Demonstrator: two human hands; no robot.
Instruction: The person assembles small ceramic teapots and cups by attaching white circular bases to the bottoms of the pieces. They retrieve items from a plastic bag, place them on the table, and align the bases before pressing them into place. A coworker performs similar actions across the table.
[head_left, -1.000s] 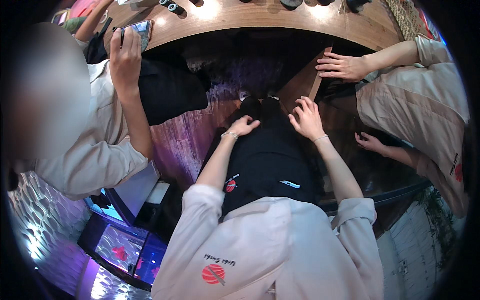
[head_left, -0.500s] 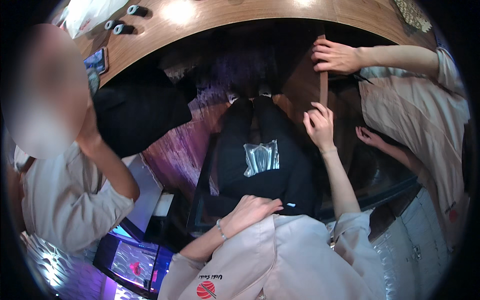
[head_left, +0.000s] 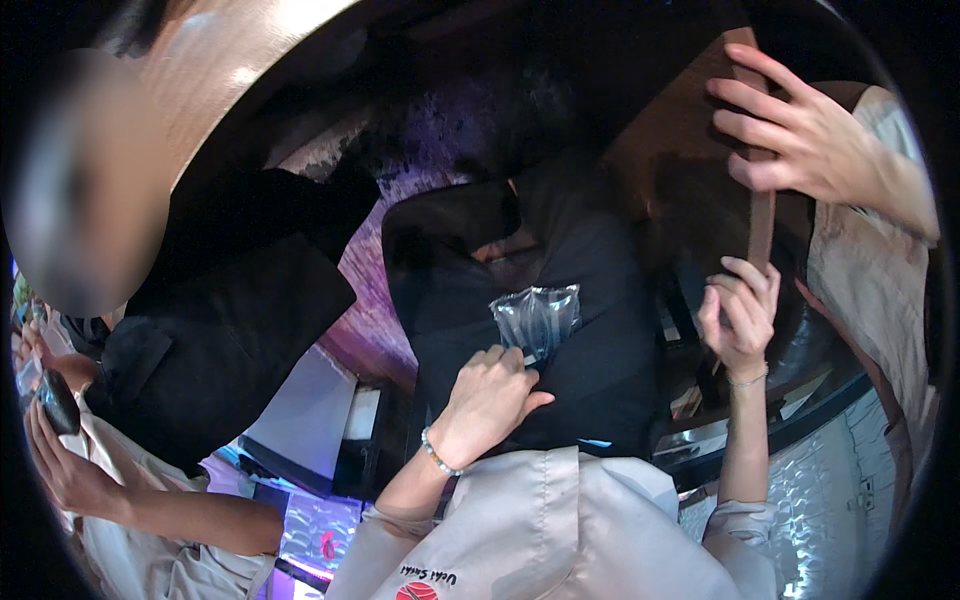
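Head view, and the left hand (head_left: 485, 402) is palm down over the dark cloth lap (head_left: 605, 310), fingers bunched at the lower edge of a clear plastic packet (head_left: 537, 316); whether it pinches, I can't tell. The packet lies just beyond those fingers, shiny and creased, its contents too unclear to read. Over to the right hand (head_left: 742, 312): half curled, thumb standing apart, fingertips at the near end of a slim, straight brown board (head_left: 762, 225). Farther up, a co-worker's hand (head_left: 815, 140) spreads across that board.
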